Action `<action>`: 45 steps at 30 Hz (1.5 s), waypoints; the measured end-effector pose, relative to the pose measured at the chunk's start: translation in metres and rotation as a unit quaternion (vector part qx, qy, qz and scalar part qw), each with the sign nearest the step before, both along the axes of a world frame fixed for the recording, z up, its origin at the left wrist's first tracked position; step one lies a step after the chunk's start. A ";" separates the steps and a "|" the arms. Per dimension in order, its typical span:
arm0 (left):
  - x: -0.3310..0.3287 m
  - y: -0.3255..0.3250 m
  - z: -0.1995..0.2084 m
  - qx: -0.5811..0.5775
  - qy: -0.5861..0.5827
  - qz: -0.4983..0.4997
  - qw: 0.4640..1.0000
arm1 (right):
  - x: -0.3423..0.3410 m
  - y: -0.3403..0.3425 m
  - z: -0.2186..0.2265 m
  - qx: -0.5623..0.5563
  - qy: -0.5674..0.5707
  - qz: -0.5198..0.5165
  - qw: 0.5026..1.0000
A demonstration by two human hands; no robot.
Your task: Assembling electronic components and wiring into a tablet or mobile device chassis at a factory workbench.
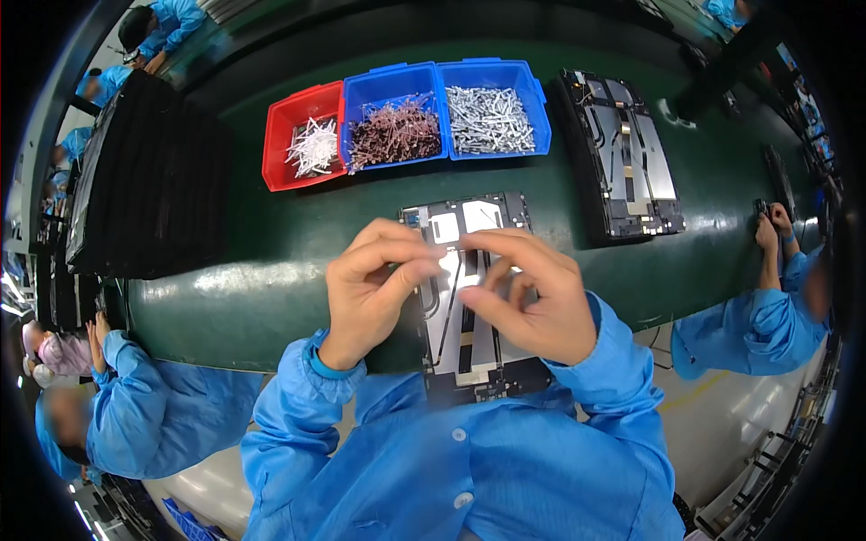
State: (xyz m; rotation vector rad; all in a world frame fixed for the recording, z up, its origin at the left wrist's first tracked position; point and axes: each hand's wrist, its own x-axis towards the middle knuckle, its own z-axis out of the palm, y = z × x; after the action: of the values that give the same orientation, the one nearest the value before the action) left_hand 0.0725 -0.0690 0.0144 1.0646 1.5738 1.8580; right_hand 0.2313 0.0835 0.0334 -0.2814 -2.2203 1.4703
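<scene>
1. On my feed the opened flat device (pixel 467 326) lay on the green bench (pixel 244 316), near end overhanging.
2. Over it, the left hand (pixel 372 287) was narrow, any held bit too blurred to tell; the right hand (pixel 538 298) was wider, thumb and forefinger apart.
3. I judged the device stiff and fairly light, its bared parts fragile, its side edges safest to hold.

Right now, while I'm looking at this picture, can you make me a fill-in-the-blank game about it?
1. The small pieces in the red bin are coloured ____.
2. The red bin stands at the ____ end of the row of bins.
3. The tabletop is coloured ____.
4. Over the open device, the left hand and right hand reach out of ____ sleeves.

Missing words: white; left; green; blue.
</scene>
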 end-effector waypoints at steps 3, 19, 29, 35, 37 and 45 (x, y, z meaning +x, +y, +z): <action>0.000 -0.010 -0.006 0.008 0.092 0.029 0.995 | -0.016 -0.010 -0.001 -0.018 -0.009 0.026 0.999; 0.009 -0.029 -0.019 -0.075 0.375 0.133 0.915 | -0.021 -0.014 -0.011 0.125 0.044 0.023 0.991; 0.029 -0.018 -0.028 -0.289 0.210 0.071 0.931 | -0.027 0.002 -0.031 0.112 0.019 0.001 0.994; 0.034 -0.008 -0.024 -0.315 0.207 0.024 0.926 | -0.032 -0.001 -0.048 0.106 0.013 -0.012 0.994; 0.034 -0.009 -0.025 -0.316 0.218 0.028 0.923 | -0.030 -0.003 -0.053 0.103 0.015 -0.017 0.994; 0.034 -0.010 -0.028 -0.305 0.217 0.030 0.927 | -0.029 -0.004 -0.058 0.098 0.009 -0.017 0.995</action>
State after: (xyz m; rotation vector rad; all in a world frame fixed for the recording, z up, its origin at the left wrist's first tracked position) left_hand 0.1062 -0.0791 -0.0136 1.1708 2.2513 1.0544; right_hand 0.2023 0.0797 -0.0243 -0.2410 -2.3120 1.2210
